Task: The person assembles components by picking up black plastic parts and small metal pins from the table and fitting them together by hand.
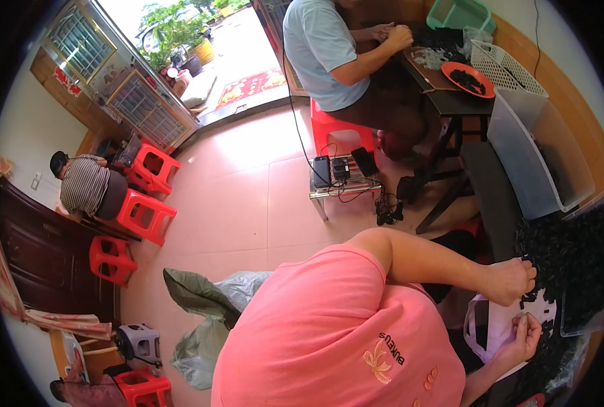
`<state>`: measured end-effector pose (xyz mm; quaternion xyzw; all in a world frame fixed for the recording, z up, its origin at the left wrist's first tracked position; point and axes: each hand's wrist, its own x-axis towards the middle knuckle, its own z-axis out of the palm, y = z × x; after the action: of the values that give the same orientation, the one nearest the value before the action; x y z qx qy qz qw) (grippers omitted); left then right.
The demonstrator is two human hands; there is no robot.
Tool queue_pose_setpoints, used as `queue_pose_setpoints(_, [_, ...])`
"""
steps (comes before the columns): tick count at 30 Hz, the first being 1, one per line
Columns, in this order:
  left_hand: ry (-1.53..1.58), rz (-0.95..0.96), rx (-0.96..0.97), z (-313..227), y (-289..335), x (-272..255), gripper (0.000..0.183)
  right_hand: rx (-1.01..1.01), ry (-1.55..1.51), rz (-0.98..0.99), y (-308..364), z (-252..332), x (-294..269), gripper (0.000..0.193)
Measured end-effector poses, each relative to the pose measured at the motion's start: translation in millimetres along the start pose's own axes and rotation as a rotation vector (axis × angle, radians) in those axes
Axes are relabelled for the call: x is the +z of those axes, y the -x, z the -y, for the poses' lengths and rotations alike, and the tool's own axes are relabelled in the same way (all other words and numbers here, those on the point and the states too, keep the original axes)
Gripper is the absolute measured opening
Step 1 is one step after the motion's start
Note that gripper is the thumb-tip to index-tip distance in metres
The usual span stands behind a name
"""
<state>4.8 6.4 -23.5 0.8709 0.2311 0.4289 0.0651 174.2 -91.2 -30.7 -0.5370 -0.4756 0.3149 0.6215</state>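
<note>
The left hand was curled in right at the edge of the black pieces, and whatever its fingers gripped, I couldn't tell! Just below, the right hand had thumb and fingertips drawn together, anything pinched there too small to make out. Between the two lay a pale sheet, small black bits near its top edge! Past them the pieces spread in a dark heap beside the bench and a clear bin. Farther up, a co-worker in light blue sat, hands close together, near an orange plate, a white basket and a green tray
</note>
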Motion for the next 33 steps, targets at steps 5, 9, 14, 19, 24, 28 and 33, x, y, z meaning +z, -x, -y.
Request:
queue_pose_setpoints(5, [-0.044, 0.041, 0.003, 5.0, 0.8, 5.1, 0.017, -0.009, -0.001, -0.012, 1.3, 3.5, 5.0, 0.011])
queue_pose_setpoints(9, [-0.052, 0.054, -0.007, 4.1, 0.3, 3.6, 0.018, -0.001, 0.004, -0.01, 1.0, 4.7, 6.8, 0.009])
queue_pose_setpoints(14, [-0.067, 0.048, -0.023, 3.1, 3.5, 3.8, 0.019, -0.016, -0.001, 0.008, 1.4, 3.7, 6.8, 0.008])
queue_pose_setpoints(19, [-0.015, 0.059, 0.005, -3.7, 1.2, 7.8, 0.019, -0.009, 0.0, -0.033, 8.8, -2.4, -7.5, 0.011])
queue_pose_setpoints(24, [-0.052, 0.032, -0.055, 8.4, 4.8, -2.1, 0.015, 0.031, 0.028, -0.083, 8.1, 3.8, 7.3, 0.017])
queue_pose_setpoints(28, [0.088, -0.11, -0.068, 37.6, 9.6, -1.5, 0.01, 0.038, -0.114, -0.04, -1.4, 4.6, 23.9, 0.014])
queue_pose_setpoints(33, [0.47, -0.008, -0.248, 25.0, -4.9, -0.7, 0.012, 0.004, -0.13, -0.124, -1.2, 15.7, 10.7, 0.012])
